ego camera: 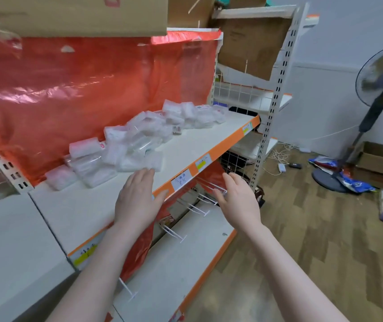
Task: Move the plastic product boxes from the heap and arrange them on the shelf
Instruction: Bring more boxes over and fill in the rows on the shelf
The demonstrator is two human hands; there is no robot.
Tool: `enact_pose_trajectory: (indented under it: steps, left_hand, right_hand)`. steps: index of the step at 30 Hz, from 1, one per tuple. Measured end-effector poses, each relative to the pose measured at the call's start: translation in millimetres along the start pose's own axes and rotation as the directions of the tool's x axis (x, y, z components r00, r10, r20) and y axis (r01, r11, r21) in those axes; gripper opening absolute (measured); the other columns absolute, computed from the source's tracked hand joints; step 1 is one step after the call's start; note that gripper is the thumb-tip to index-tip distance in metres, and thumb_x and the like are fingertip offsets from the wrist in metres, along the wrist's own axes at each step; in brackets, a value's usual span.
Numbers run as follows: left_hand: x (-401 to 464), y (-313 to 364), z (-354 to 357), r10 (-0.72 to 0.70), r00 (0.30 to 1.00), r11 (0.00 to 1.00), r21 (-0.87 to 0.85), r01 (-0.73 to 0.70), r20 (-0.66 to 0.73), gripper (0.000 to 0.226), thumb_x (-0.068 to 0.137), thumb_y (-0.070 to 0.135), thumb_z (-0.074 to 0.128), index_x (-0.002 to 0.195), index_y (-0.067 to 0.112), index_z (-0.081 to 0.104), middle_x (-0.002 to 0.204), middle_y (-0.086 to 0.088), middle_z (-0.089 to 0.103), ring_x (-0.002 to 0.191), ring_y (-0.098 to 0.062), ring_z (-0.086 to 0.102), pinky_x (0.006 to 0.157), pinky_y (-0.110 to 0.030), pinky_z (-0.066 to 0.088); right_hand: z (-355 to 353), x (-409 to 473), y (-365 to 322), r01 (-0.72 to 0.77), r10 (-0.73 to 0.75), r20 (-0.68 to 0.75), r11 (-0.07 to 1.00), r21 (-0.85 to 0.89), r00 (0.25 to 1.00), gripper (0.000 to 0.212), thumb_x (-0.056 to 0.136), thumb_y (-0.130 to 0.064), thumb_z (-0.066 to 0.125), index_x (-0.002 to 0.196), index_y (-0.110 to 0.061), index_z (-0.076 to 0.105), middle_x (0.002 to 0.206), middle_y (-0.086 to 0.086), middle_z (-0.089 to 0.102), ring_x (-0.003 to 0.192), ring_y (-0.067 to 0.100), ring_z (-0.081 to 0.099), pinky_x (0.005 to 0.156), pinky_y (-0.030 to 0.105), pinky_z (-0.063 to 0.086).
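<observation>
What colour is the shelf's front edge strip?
Orange, seen in the head view, on the shelf's front edge strip.

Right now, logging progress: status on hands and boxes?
Left hand, right hand open, empty. Boxes heaped on shelf, unsorted. Nothing in the way.

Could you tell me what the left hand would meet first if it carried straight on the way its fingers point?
Probably the nearest clear plastic box of the heap; the left hand points at it, though depth is unclear.

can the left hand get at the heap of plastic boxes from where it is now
Probably yes. The left hand is open above the white shelf, its fingers just short of the nearest clear boxes in the heap. Nothing lies between them.
</observation>
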State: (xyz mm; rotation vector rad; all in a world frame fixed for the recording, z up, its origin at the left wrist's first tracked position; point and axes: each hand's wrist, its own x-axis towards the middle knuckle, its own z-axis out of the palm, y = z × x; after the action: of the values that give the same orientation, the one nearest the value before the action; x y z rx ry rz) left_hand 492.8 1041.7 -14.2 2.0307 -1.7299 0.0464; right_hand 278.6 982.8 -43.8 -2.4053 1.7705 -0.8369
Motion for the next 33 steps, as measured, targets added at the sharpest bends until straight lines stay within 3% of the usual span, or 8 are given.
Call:
enact_pose_trajectory:
  steps: [5, 10, 15, 21, 25, 33]
  left_hand:
    - [65, -8, 32, -0.028, 0.999, 0.999, -0.022, 0.028, -0.018, 0.059, 0.091, 0.04, 0.055, 0.14, 0.011, 0.038, 0.146, -0.004, 0.037, 0.137, -0.02, 0.028, 0.107, -0.032, 0.025]
    - [121, -13, 48, -0.054, 0.998, 0.998, -0.026, 0.054, -0.017, 0.06, 0.091, 0.04, 0.055, 0.141, 0.011, 0.038, 0.147, -0.004, 0.036, 0.137, -0.021, 0.028, 0.107, -0.032, 0.025]
    - [150, -24, 52, -0.112, 0.994, 0.994, 0.017, 0.112, -0.008, 0.06, 0.091, 0.041, 0.054, 0.142, 0.013, 0.037, 0.147, -0.003, 0.036, 0.137, -0.021, 0.029, 0.107, -0.035, 0.029]
    - [188, -20, 68, -0.201, 0.978, 0.977, 0.058, 0.205, -0.059, 0.06, 0.091, 0.041, 0.054, 0.142, 0.013, 0.037, 0.149, -0.004, 0.034, 0.139, -0.022, 0.026, 0.109, -0.036, 0.028]
    - [216, -7, 87, -0.251, 0.961, 0.961, 0.087, 0.262, -0.117, 0.057, 0.089, 0.036, 0.06, 0.136, 0.008, 0.044, 0.141, -0.009, 0.043, 0.133, -0.026, 0.035, 0.105, -0.036, 0.03]
    - [284, 34, 121, -0.423, 0.879, 0.887, 0.097, 0.451, -0.219, 0.061, 0.089, 0.038, 0.059, 0.141, 0.012, 0.041, 0.146, -0.005, 0.039, 0.136, -0.023, 0.03, 0.107, -0.033, 0.027]
  right_hand:
    - [28, 71, 11, 0.042, -0.041, -0.015, 0.997, 0.059, 0.999, 0.033, 0.091, -0.026, 0.054, 0.12, -0.009, 0.054, 0.114, 0.005, 0.056, 0.104, 0.022, 0.05, 0.078, 0.027, 0.034]
    - [53, 139, 28, 0.048, -0.049, 0.026, 0.999, 0.021, 0.998, 0.044, 0.095, -0.029, 0.049, 0.132, -0.005, 0.047, 0.131, 0.009, 0.05, 0.12, 0.024, 0.045, 0.094, 0.028, 0.031]
    - [71, 188, 35, 0.048, -0.05, 0.078, 0.998, 0.038, 0.996, 0.039, 0.092, -0.021, 0.052, 0.124, 0.002, 0.051, 0.118, 0.017, 0.055, 0.111, 0.033, 0.048, 0.089, 0.038, 0.036]
    - [97, 258, 55, 0.122, -0.13, 0.084, 0.989, 0.086, 0.988, 0.044, 0.092, -0.023, 0.054, 0.127, 0.002, 0.049, 0.123, 0.017, 0.052, 0.115, 0.033, 0.047, 0.092, 0.038, 0.035]
    - [114, 307, 77, 0.188, -0.202, 0.096, 0.972, 0.139, 0.975, 0.044, 0.091, -0.022, 0.055, 0.126, 0.003, 0.05, 0.126, 0.018, 0.052, 0.117, 0.035, 0.047, 0.096, 0.039, 0.035]
    - [129, 411, 119, 0.349, -0.377, 0.056, 0.896, 0.274, 0.924, 0.042, 0.087, -0.015, 0.06, 0.124, 0.005, 0.052, 0.125, 0.023, 0.052, 0.116, 0.039, 0.048, 0.095, 0.044, 0.038]
